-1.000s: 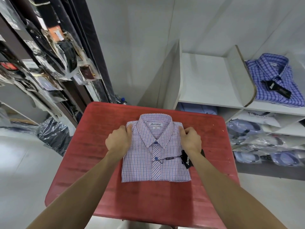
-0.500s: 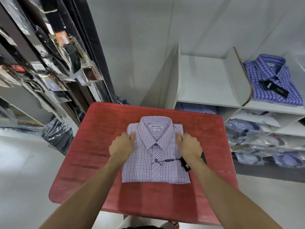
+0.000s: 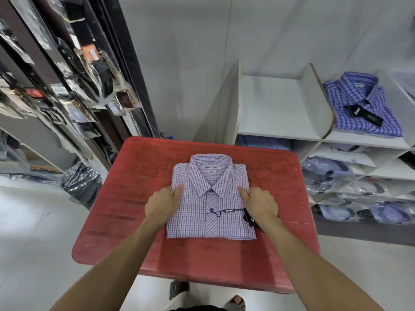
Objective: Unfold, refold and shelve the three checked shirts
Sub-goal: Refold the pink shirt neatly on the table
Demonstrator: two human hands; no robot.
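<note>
Pink checked shirt (image 3: 211,198) folded at the middle of our red surface (image 3: 134,198) | left hand (image 3: 162,204) and right hand (image 3: 261,202) fingers grip its side edges | blue shirt (image 3: 363,108) already on shelf (image 3: 276,133) | we judge shelving comes next; third shirt unseen

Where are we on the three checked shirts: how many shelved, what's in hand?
Looks done: one blue checked shirt lies folded on the top shelf. In hand: a pink checked shirt sits folded on the red table, left hand and right hand gripping its sides. Left: shelving this one. No third checked shirt is identifiable here.
</note>
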